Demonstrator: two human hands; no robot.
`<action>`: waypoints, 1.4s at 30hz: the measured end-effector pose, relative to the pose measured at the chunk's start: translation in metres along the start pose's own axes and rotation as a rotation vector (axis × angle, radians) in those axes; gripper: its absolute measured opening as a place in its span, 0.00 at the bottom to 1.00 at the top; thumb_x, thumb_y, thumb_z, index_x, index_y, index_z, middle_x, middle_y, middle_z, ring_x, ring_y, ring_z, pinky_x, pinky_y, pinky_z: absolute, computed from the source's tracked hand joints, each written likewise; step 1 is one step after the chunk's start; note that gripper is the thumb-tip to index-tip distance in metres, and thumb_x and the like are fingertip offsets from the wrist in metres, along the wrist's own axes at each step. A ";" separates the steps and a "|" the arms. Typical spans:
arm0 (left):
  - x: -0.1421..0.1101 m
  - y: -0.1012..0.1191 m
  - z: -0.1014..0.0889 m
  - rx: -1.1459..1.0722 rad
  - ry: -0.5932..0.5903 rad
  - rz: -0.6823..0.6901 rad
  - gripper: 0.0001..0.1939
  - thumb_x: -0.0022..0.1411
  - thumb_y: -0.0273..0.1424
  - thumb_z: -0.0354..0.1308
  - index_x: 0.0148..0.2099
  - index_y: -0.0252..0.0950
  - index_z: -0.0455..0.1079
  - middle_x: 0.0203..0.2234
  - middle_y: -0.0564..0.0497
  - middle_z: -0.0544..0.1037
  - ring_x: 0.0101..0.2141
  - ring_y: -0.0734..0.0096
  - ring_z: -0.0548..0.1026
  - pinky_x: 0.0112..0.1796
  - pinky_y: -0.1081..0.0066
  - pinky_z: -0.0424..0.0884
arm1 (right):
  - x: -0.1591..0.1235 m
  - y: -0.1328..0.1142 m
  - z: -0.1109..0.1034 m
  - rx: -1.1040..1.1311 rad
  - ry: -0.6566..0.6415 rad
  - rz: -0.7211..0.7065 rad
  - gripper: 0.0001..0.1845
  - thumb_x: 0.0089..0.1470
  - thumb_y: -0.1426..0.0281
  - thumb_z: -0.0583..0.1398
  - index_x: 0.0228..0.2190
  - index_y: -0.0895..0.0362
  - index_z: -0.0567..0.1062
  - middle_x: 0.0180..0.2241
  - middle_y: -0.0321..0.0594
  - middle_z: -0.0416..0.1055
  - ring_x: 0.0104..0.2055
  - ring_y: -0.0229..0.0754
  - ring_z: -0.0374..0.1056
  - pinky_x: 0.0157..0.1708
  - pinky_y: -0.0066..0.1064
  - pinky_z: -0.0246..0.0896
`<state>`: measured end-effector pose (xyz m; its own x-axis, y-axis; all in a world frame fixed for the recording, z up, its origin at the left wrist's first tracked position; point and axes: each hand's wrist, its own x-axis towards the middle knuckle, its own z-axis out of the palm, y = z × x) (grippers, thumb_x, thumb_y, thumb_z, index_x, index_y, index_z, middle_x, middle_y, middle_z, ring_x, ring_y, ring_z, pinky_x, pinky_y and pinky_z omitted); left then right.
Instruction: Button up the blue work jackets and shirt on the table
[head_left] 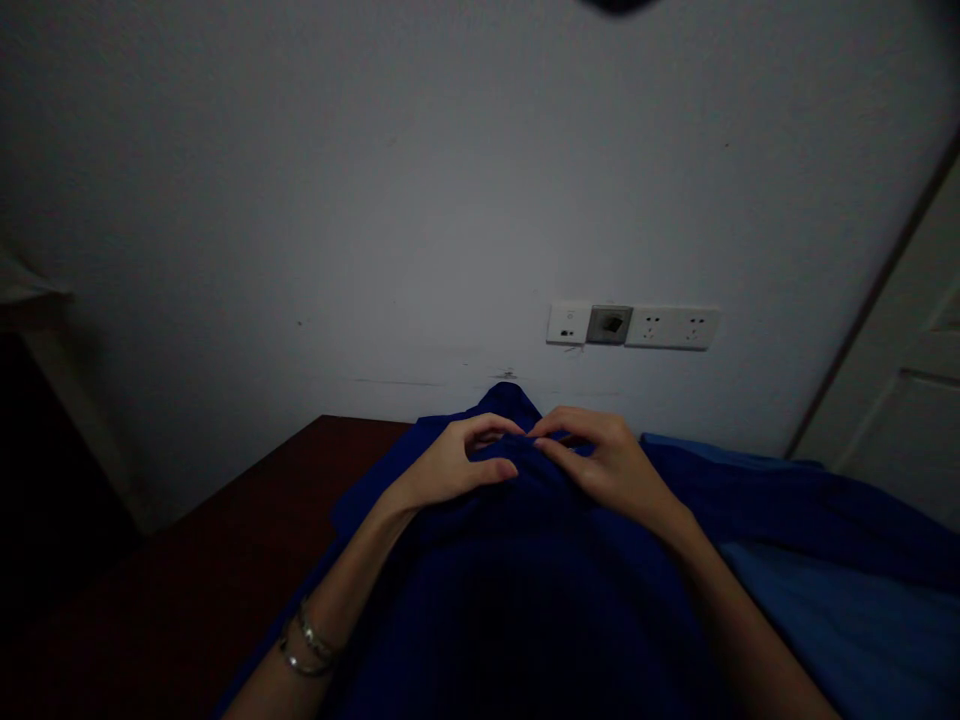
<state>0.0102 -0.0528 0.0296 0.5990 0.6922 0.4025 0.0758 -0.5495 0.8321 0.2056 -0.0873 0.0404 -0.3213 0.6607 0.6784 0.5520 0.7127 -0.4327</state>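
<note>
A dark blue garment [525, 590] lies spread over a dark red-brown table [247, 540], reaching to the wall. My left hand [450, 462] and my right hand [600, 460] meet at the cloth's far middle. Both pinch a raised fold of the blue fabric between thumb and fingers. Silver bangles [307, 645] circle my left wrist. The room is dim and the cloth's near part is in shadow.
A white wall [375, 200] rises right behind the table, with a strip of sockets and a grey switch [634, 326]. A pale door panel [900, 400] stands at the right. A lighter blue stretch of cloth [847, 620] lies at the right. Dark furniture fills the left edge.
</note>
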 end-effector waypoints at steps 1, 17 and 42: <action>-0.001 0.003 0.001 0.044 -0.001 -0.003 0.22 0.47 0.37 0.63 0.45 0.35 0.69 0.39 0.48 0.74 0.39 0.66 0.70 0.41 0.68 0.64 | 0.000 -0.001 0.000 0.015 0.007 0.032 0.07 0.50 0.70 0.56 0.29 0.56 0.75 0.29 0.39 0.74 0.33 0.39 0.68 0.32 0.31 0.62; 0.001 0.000 0.011 0.330 0.192 0.034 0.08 0.51 0.33 0.60 0.33 0.34 0.71 0.28 0.53 0.74 0.31 0.69 0.69 0.35 0.69 0.63 | 0.002 0.003 -0.005 0.341 -0.009 0.247 0.18 0.45 0.62 0.61 0.39 0.56 0.72 0.38 0.43 0.73 0.38 0.42 0.70 0.37 0.35 0.66; 0.000 0.003 -0.014 0.102 -0.035 -0.057 0.13 0.48 0.28 0.61 0.39 0.34 0.74 0.32 0.49 0.74 0.33 0.72 0.70 0.38 0.70 0.66 | -0.002 0.000 0.005 -0.062 -0.235 0.061 0.09 0.50 0.71 0.59 0.35 0.54 0.67 0.28 0.34 0.67 0.31 0.36 0.64 0.30 0.27 0.57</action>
<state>-0.0002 -0.0480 0.0378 0.6186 0.7079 0.3409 0.1904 -0.5559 0.8091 0.2025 -0.0876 0.0362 -0.4519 0.7439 0.4923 0.6199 0.6587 -0.4264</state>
